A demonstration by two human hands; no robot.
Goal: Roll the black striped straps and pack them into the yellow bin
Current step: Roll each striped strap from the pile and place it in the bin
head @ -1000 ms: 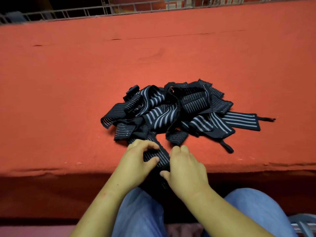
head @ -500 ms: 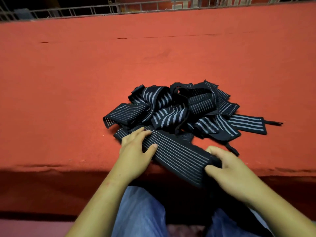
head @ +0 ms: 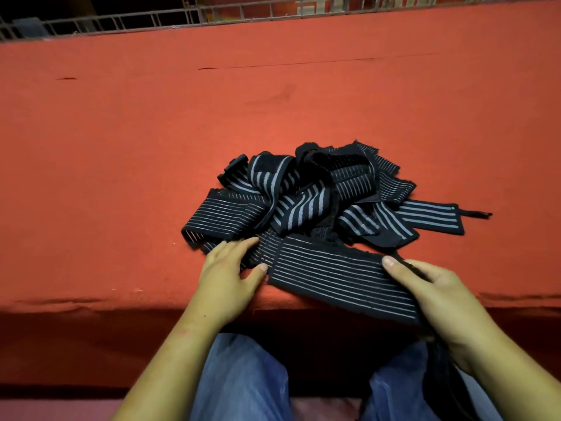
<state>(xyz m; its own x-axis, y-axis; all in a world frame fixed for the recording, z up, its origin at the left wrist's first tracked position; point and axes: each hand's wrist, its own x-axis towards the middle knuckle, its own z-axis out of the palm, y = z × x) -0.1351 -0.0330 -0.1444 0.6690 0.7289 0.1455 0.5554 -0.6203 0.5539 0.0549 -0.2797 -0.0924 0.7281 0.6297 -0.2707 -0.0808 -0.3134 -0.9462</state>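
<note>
Strap [head: 334, 276] — between left hand [head: 224, 281], right hand [head: 440, 296]

- The right hand [head: 440, 302] has drawn away to the right from the left hand [head: 224, 281]; a second ago the two sat close together at the worktop's [head: 121, 177] near edge.
- One strap [head: 334, 275], bunched under both hands then, now lies pulled out flat between them, its right end pinched under the right thumb.
- The left hand has slid a little forward, its fingers flat on the strap's left part.

Warm, moderate light falls evenly on the red tabletop [head: 121, 147]. Deep shadow lies under its near edge; wide-angle distortion bends the far railing [head: 121, 21].
</note>
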